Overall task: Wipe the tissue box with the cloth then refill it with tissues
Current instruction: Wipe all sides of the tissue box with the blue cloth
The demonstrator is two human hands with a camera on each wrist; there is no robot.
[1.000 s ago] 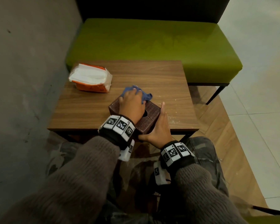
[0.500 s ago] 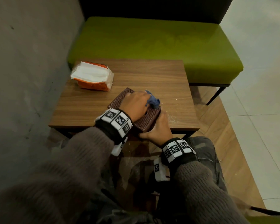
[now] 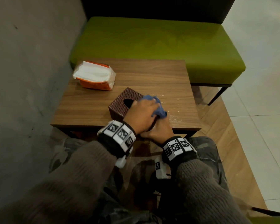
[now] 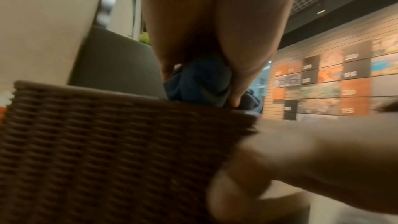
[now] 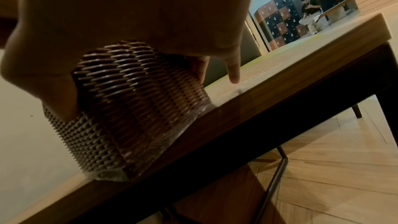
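A brown woven tissue box (image 3: pixel 121 104) stands near the front edge of the wooden table (image 3: pixel 160 81), its oval slot facing up. My left hand (image 3: pixel 142 113) grips a bunched blue cloth (image 3: pixel 155 104) and presses it on the box's right top edge; the left wrist view shows the cloth (image 4: pixel 200 81) between thumb and fingers above the box (image 4: pixel 107 142). My right hand (image 3: pixel 158 128) holds the box's near right corner, thumb and fingers around its sides (image 5: pixel 137 101). An orange pack of white tissues (image 3: pixel 95 76) lies at the table's back left.
A green bench (image 3: pixel 160 46) with a dark backrest runs behind the table. A grey wall (image 3: pixel 23 78) closes the left side. Wood floor and pale tiles lie to the right. Small wet or crumb marks (image 3: pixel 176 117) dot the table beside the box.
My left hand has swept the cloth from the box's far left side across the top to its right edge, uncovering the slot. The right hand kept its hold on the near corner.
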